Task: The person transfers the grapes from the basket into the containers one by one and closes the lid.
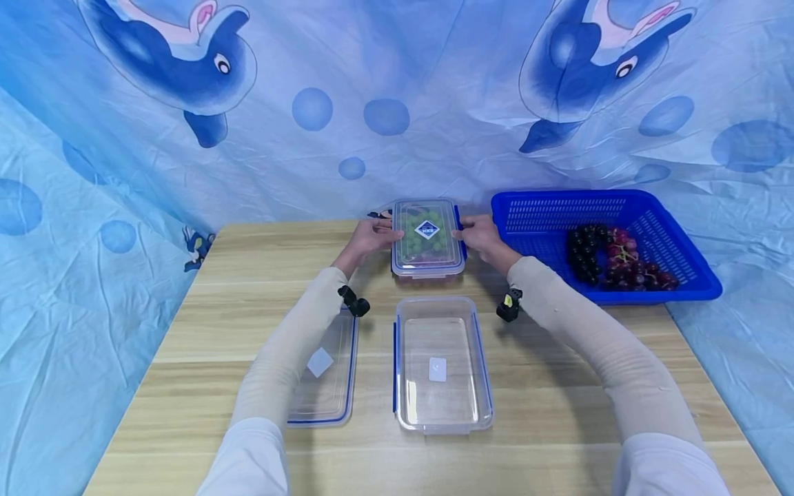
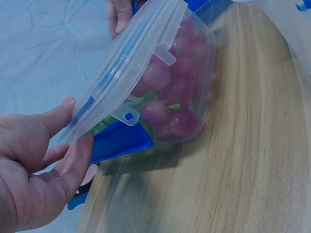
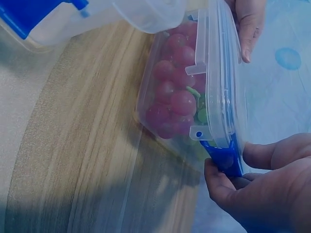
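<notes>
A clear lidded food container (image 1: 426,260) stands at the far side of the table, with green grapes (image 1: 417,242) visible through its lid. Red grapes (image 2: 177,90) fill its near end in both wrist views. My left hand (image 1: 370,239) holds its left side, thumb at the lid's edge and fingers by a blue latch (image 2: 121,141). On the opposite side my right hand (image 1: 482,236) grips the container, with thumb and fingers about the other blue latch (image 3: 224,159). Whether the latches are fully snapped down I cannot tell.
Nearer me stands an uncovered clear container (image 1: 437,406) with a white label inside. Left of it lies a loose clear lid (image 1: 329,396), partly under the left forearm. A blue basket (image 1: 701,279) at the back right holds black grapes (image 1: 583,255) and red grapes (image 1: 626,258).
</notes>
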{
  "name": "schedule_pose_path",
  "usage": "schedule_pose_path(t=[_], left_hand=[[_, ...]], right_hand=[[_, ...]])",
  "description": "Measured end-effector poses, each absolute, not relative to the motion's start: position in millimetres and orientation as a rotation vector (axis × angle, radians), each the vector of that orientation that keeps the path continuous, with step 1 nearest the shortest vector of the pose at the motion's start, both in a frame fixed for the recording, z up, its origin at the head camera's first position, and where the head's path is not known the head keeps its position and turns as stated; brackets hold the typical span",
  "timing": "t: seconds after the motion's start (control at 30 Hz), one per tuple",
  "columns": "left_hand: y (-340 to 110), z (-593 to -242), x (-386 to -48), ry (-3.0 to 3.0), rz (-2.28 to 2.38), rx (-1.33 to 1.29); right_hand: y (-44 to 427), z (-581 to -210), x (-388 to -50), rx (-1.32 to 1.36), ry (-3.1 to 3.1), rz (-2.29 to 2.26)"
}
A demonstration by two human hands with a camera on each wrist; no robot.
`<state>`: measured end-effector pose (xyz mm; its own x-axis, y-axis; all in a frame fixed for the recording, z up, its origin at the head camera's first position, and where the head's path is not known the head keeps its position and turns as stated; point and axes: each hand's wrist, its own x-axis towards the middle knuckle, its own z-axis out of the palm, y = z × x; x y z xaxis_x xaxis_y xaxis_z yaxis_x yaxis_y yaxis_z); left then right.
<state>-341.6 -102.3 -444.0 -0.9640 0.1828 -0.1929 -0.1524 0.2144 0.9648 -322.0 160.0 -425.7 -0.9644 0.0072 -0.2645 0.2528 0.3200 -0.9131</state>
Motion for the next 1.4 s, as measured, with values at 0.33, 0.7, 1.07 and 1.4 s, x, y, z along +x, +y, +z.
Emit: schedule_pose_path(t=[0.33, 0.7, 1.07, 1.4], left_hand=[[-103.5, -444.4, -339.7, 2.232, 1.84, 0.048], [-101.1, -443.2, -338.5, 2.259, 1.806, 0.035], [-101.9, -441.7, -337.3, 2.251, 1.814, 0.057], [-102.8, -440.7, -336.8, 2.237, 1.827, 0.062]], right_hand=[[160.9, -425.6, -324.4, 0.272, 2.431, -1.643], [162.2, -425.2, -324.9, 0.29, 2.482, -1.582], [159.3, -422.6, -322.1, 0.293, 2.518, -1.565], [161.1, -425.1, -320.8, 0.206, 2.397, -1.666]])
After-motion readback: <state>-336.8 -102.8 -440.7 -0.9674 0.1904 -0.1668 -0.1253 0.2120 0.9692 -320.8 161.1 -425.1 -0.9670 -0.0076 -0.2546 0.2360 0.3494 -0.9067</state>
